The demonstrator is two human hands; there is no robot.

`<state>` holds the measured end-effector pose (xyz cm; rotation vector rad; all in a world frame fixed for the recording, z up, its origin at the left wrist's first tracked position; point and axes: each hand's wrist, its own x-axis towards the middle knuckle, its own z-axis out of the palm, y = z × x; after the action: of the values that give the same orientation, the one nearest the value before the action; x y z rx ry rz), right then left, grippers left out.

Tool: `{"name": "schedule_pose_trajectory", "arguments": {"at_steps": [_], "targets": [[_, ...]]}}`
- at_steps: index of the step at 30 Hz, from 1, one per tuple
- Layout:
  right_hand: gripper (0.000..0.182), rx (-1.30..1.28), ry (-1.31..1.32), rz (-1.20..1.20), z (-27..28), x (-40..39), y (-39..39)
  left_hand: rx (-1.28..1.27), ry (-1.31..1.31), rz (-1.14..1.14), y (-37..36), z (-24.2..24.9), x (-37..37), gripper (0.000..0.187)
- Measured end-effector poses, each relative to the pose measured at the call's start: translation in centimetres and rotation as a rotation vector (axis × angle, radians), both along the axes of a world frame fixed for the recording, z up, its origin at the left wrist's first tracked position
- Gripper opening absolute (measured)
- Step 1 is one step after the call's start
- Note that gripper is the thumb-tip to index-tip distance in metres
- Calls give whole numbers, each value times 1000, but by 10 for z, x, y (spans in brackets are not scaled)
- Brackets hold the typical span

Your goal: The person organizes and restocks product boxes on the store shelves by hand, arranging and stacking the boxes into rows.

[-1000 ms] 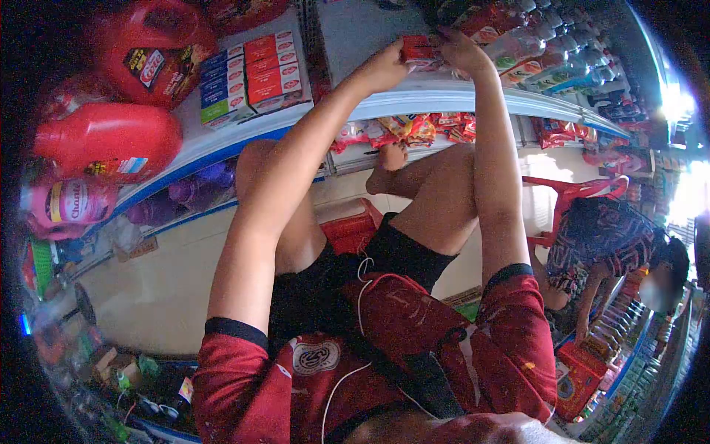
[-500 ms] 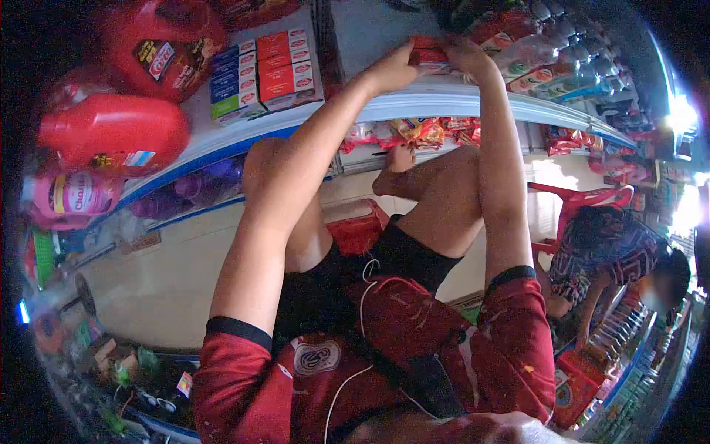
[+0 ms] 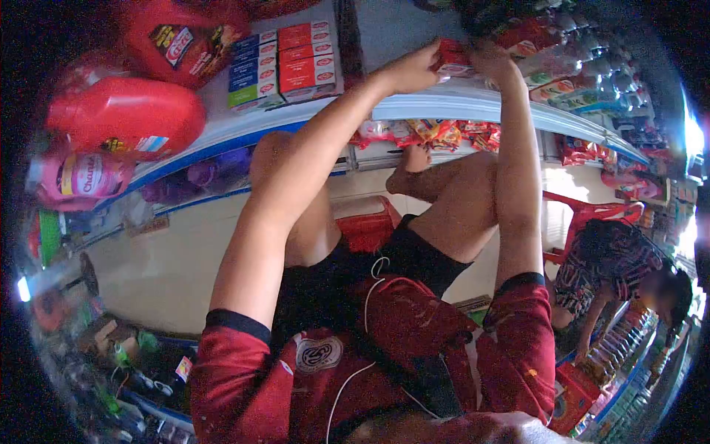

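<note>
Left hand (image 3: 411,70) and right hand (image 3: 494,63) both up on shelf (image 3: 444,103), fingers clamped on red packet (image 3: 452,58) between them.

Hidden or indistinct items, placed relative to the shelf (image 3: 444,103):

- Red packet (image 3: 452,58), on the shelf's top: partly covered by the left hand (image 3: 410,70) and the right hand (image 3: 494,65); label too blurred to read; grip of either hand cannot be told.
- Right hand's fingertips: lost among the packets behind the shelf's edge.
- Red jug (image 3: 181,37), at the shelf's left end: top cut off by the picture's dark rim.
- Bottles (image 3: 592,66), at the shelf's right end: too small and blurred to identify.
- Snack bags (image 3: 436,133), under the shelf: print unreadable.
- Another person (image 3: 621,266), below and right of the shelf: hands hidden among goods.
</note>
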<state>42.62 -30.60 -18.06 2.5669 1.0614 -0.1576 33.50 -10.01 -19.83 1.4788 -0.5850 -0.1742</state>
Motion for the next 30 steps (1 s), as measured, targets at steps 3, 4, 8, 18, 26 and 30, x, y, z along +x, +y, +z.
{"name": "schedule_pose_trajectory", "arguments": {"at_steps": [3, 4, 8, 18, 26, 30], "targets": [[39, 128, -74, -195, 20, -10, 16, 285, -275, 233, 16, -10, 8, 56], [39, 139, -74, -192, 26, -9, 26, 374, -348, 280, 32, 2, 10, 57], [37, 325, -55, -53, 3, 5, 79, 553, -342, 537, 105, 22, 18, 56], [35, 437, 21, 313, -17, -36, 221, 1341, -323, 686, 235, -46, 44, 57], [51, 649, 293, -43, 26, -59, 205, 1137, -407, 770, 204, -32, 41, 48], [54, 767, 419, -125, 21, -49, 193, 936, -377, 812, 178, -16, 39, 48]]}}
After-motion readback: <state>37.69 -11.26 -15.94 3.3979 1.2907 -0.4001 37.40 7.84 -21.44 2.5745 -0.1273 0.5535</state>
